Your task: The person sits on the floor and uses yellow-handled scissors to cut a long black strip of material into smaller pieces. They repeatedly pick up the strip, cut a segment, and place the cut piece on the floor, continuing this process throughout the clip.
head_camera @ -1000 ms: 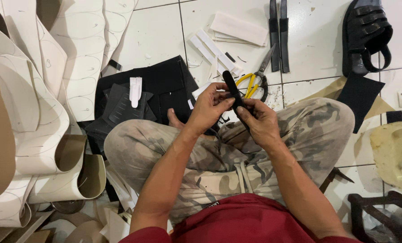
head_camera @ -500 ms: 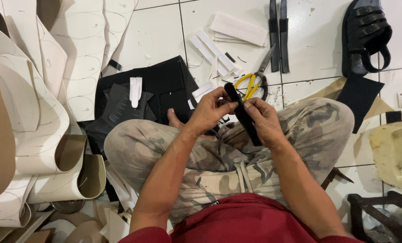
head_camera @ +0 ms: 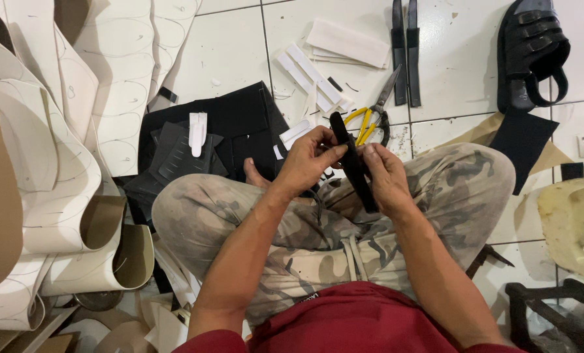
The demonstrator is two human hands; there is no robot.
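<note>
I sit cross-legged on a white tiled floor in camouflage trousers. Both hands hold one long black strap [head_camera: 349,151] over my lap. My left hand [head_camera: 307,159] pinches its upper part near the top end. My right hand [head_camera: 385,176] grips its lower part from the right side. The strap runs from upper left to lower right between my hands. Just beyond it on the floor lie yellow-handled scissors [head_camera: 373,117].
Rolled cream sheets with traced sole outlines [head_camera: 57,170] fill the left. Black material pieces [head_camera: 207,140] lie ahead of my knee. White strips [head_camera: 308,75], two black straps [head_camera: 404,52] and a black sandal [head_camera: 530,52] lie farther out. A yellowish container [head_camera: 576,222] stands at right.
The strap has shifted slightly right and down, and my right hand has slid lower along it. My left hand stays pinched near its top.
</note>
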